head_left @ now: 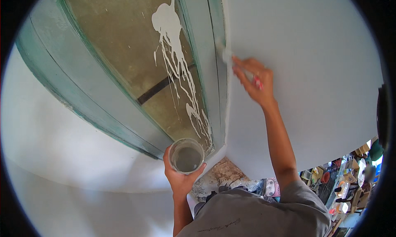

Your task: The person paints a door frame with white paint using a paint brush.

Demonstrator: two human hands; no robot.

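Note:
My left hand (181,182) is wrapped round a clear round tub (172,149), held upright at the foot of the glass panel, with grey paint (188,159) inside. Up and to the right, my right hand (260,81) grips a paintbrush (226,55), smeared by motion. Its pale bristle end is at the outer edge of the greenish-grey door or window frame (208,43), where that meets the white wall. Whether the bristles touch the frame cannot be made out. A red and white handle end (258,83) shows at my palm.
White paint (169,24) has splashed and run down the brownish glass (119,39). A smooth pale wall (305,80) fills the right side, and a white curved surface (82,142) the lower left. Stained floor (225,173) shows below. Cluttered household things (342,183) stand at the lower right.

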